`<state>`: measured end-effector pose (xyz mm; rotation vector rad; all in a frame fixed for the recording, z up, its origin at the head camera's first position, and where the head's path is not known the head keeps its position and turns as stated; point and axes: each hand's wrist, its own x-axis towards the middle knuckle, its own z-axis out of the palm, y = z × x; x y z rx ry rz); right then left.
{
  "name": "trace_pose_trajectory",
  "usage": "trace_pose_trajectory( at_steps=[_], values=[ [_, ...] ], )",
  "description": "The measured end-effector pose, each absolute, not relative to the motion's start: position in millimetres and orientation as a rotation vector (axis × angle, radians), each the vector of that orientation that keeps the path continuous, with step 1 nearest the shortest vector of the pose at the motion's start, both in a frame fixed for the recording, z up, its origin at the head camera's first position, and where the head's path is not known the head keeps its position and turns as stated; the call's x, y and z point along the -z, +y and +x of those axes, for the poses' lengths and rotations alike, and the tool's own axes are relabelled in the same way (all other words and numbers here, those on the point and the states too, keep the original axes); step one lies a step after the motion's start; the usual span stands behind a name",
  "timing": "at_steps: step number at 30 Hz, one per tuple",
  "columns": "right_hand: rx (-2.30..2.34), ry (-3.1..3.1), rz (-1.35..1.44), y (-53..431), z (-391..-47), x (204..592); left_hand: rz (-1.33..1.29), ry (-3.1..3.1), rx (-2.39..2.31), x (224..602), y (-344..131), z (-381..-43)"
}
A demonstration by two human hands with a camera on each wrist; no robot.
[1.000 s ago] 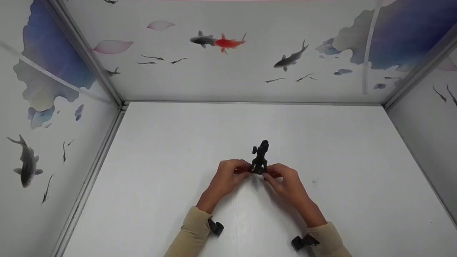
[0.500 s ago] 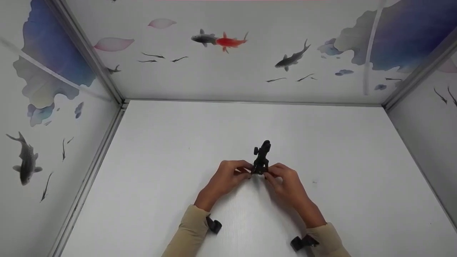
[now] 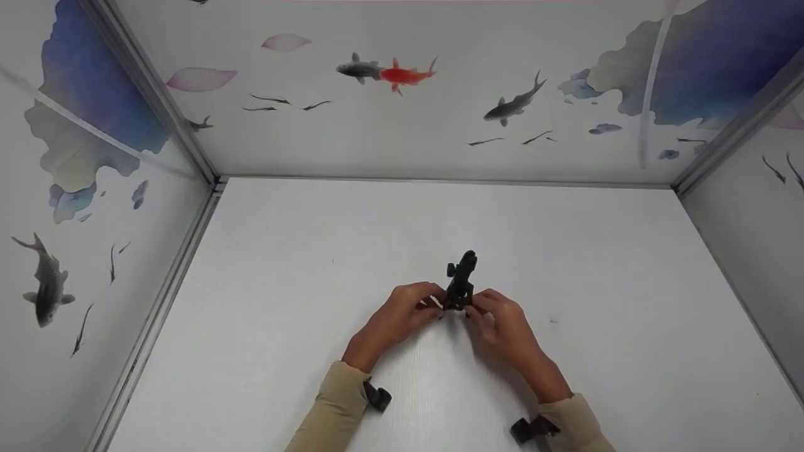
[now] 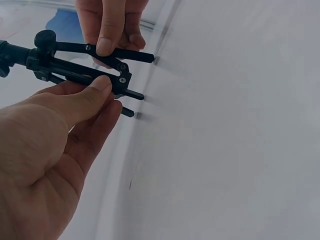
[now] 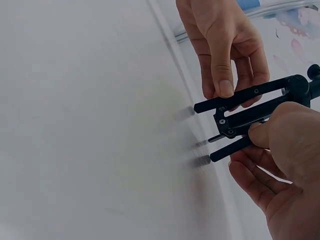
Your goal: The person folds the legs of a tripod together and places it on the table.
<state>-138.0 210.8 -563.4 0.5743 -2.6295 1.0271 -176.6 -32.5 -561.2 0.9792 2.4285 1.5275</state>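
A small black tripod [image 3: 462, 279] stands up between both hands near the middle of the white table [image 3: 282, 251]. My left hand [image 3: 402, 307] pinches one of its legs between thumb and fingers. From the other side, my right hand [image 3: 505, 320] pinches another leg. In the left wrist view, the leg tips [image 4: 145, 56] point down at the tabletop, and a round knob [image 4: 45, 40] sits higher on the tripod. The right wrist view shows the legs [image 5: 235, 97] only slightly spread, with hinged braces [image 5: 221, 121] joining them to the centre column.
White panels painted with fish [image 3: 405, 76] and petals stand behind the table and at both sides, with metal frame rails [image 3: 154, 314] along the edges. Black wrist cameras [image 3: 378, 397] are strapped at the beige sleeves [image 3: 330, 408].
Both hands keep their pinch on the tripod legs. The tripod has shifted very slightly to the right and toward the person in the head view.
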Motion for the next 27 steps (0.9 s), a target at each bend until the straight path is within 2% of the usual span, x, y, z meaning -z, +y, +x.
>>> trace_pose_trajectory(
  at_steps=[27],
  values=[
    [-1.025,-2.580,0.674,212.9,-136.8,563.2,1.145,2.485,-1.550,563.7,-33.9,-178.2]
  ],
)
